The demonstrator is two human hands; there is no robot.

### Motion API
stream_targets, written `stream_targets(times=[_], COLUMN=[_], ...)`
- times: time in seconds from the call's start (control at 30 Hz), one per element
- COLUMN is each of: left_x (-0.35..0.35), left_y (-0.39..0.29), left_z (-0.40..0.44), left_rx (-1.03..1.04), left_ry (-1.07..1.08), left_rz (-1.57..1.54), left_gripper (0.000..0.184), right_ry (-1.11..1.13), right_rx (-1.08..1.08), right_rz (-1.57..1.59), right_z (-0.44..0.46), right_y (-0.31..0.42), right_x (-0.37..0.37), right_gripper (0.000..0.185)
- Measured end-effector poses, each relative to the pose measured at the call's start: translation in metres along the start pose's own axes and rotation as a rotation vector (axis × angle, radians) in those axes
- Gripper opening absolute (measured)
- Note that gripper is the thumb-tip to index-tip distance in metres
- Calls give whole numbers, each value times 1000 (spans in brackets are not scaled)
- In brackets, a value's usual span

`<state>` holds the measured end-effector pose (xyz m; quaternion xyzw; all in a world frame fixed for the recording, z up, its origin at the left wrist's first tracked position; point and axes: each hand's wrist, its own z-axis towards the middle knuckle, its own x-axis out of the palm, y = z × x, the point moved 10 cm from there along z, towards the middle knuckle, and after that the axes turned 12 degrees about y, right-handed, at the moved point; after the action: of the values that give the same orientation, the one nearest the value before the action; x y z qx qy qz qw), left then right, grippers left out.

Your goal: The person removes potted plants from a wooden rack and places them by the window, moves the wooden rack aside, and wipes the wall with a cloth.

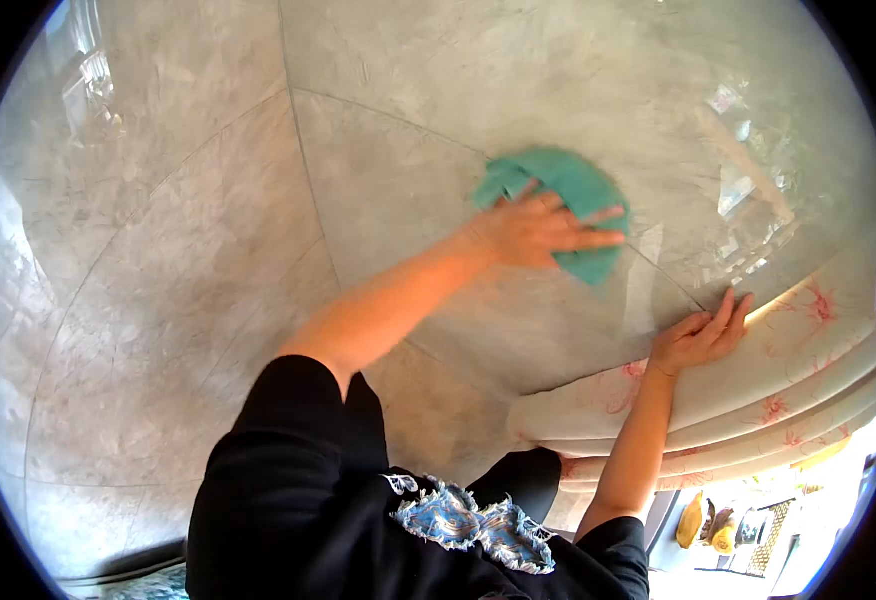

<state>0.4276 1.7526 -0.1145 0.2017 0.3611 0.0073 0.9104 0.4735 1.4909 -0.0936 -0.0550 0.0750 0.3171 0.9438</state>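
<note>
My left hand [543,230] reaches across the middle of the view and presses a green cloth [593,190] against the grey-beige tiled floor [408,190]. Two of its fingers stretch out over the cloth; slight blur covers the hand, and the cloth's underside is hidden. Lower right, my right hand [700,335] rests with fingers extended at the edge where the tiles meet a pale flowered fabric [698,420]. It holds nothing that I can see.
Thin dark joint lines cross the shiny tiles, with bright reflections [743,190] at the right. The pale fabric lies in folds or layers along the lower right. Beyond it are yellowish items [693,520] in a bright area. My black clothing fills the bottom.
</note>
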Motion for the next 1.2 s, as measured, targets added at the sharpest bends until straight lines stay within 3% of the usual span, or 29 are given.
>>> stream_targets(times=[0.13,0.2,0.3,0.37,0.4,0.47,0.6,0.67,0.73,0.77,0.83,0.87,0.93,0.97,1.03,1.07,1.1,1.2], left_x=[-29,-39,-14,-6,11,45,112,140,175,197,296,314,377,377,390,377,369,353], left_y=[78,152,181,205,208,218,173,147,121,110,80,69,30,23,-25,-41,-45,-44], left_z=[-44,-104,-160,-206,-235,-285,-351,-387,-426,-442,-528,-548,-582,-578,-567,-554,-539,-504], left_rx=[-139,-268,-366,-468,-476,-752,-893,-1088,-1284,-1284,-1818,-1821,-2010,-2004,-2177,-2298,-2285,-2204], left_ry=[-246,-348,-379,-575,-552,-535,-499,-527,-758,-755,-859,-852,-1192,-1186,-1255,-1190,-1146,-1309], left_rz=[234,141,-36,-45,-38,-126,-228,-293,-490,-501,-885,-899,-1465,-1479,-1788,-1684,-1712,-1786], left_gripper=[61,61,60,60,60,64,67,69,72,72,76,76,76,76,76,77,77,76], right_ry=[-25,-55,-69,-75,-65,-92,-137,-153,-163,-162,-156,-161,-164,-155,-146,-142,-143,-109], right_rx=[-20,-34,-69,-83,-48,-16,-75,-98,-127,-111,-104,-116,-131,-124,-115,-143,-165,-112], right_rz=[-33,-112,-206,-137,-155,-200,-176,-183,-200,-216,-251,-232,-223,-204,-206,-175,-154,-135], right_z=[4,5,6,7,1,2,2,-1,-6,-7,-9,-9,-10,-9,-8,-11,-13,-17], right_y=[-11,9,21,24,28,7,23,12,11,9,9,9,13,17,16,12,8,0], right_x=[0,-3,0,1,8,4,3,2,5,4,4,3,0,0,2,1,-2,-4], right_gripper=[43,45,46,49,51,56,54,54,53,53,53,52,51,51,50,49,49,49])
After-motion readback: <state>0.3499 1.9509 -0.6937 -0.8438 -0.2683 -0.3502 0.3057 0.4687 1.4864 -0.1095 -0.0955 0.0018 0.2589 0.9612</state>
